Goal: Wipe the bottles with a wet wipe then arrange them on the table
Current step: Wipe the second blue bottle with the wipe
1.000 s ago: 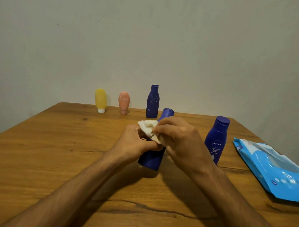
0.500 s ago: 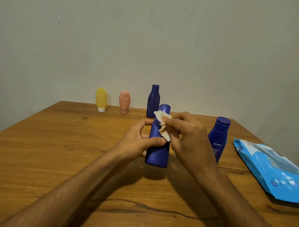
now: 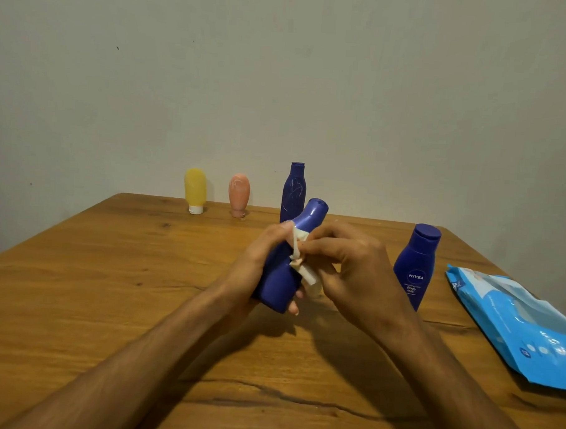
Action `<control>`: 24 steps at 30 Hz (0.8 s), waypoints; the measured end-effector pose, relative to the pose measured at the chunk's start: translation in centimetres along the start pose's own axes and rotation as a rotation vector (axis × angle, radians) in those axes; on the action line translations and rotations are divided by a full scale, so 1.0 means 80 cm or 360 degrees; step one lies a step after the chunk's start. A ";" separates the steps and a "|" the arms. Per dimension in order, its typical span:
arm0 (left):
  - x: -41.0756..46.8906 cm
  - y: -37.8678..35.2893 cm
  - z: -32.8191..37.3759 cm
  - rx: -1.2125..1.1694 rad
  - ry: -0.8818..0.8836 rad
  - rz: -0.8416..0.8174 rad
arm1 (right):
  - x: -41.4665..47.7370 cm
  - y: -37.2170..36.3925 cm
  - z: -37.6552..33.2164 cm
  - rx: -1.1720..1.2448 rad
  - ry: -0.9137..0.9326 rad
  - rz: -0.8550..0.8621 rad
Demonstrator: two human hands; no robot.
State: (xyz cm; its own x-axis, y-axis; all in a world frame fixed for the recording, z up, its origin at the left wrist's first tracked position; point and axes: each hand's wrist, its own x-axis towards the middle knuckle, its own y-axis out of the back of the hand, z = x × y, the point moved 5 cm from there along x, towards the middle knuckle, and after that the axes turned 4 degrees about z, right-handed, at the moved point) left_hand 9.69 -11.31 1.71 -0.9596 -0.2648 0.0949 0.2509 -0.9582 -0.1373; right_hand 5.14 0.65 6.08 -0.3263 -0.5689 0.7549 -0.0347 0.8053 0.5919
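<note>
Blue bottle tilted over the worktop, mid-wipe.
Left hand fingers wrap the blue bottle, upright half a second ago, now leaning cap toward 1 o'clock; right hand fingers pinch the wet wipe, slid from cap down to mid-body.

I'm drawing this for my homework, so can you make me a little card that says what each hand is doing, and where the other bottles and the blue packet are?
Left hand: grips the tilted blue bottle round its body
Right hand: pinches the wet wipe against that bottle
Back row: yellow bottle, peach bottle, tall blue bottle, all upright at the far edge
Right side: Nivea bottle upright; blue wipes pack lying flat
Surface: wooden table
</note>
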 end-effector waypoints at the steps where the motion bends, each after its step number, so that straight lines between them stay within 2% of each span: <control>1: -0.001 -0.001 -0.001 -0.0018 0.0024 0.0002 | 0.000 -0.001 -0.001 -0.0001 0.0005 -0.0004; 7: -0.001 -0.007 -0.011 -0.0174 0.0159 -0.0006 | 0.002 0.009 0.004 -0.0087 -0.0197 0.0361; 9: -0.001 -0.009 -0.016 -0.0265 0.0183 0.0032 | 0.002 0.003 -0.001 -0.0116 -0.0175 0.0241; 13: 0.001 0.000 -0.026 -0.0433 0.0185 0.0191 | -0.003 -0.017 -0.020 -0.0098 -0.0027 -0.0199; 15: 0.001 0.002 -0.026 -0.0420 0.0154 0.0224 | -0.002 -0.016 -0.019 -0.0101 -0.0074 -0.0154; 19: 0.003 -0.005 -0.026 -0.0340 0.0070 0.0168 | 0.003 -0.005 -0.009 -0.0210 -0.0213 0.0160; 24: 0.001 -0.006 -0.015 -0.0230 -0.0015 0.0212 | 0.001 -0.019 -0.028 -0.0075 -0.0109 -0.0078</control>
State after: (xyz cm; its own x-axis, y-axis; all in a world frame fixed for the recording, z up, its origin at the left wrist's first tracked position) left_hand 9.38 -10.76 0.57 -0.9178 -0.3898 0.0756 0.3538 -0.8894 -0.2895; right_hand 7.32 -0.96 5.87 -0.3893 -0.5933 0.7046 -0.0082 0.7672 0.6414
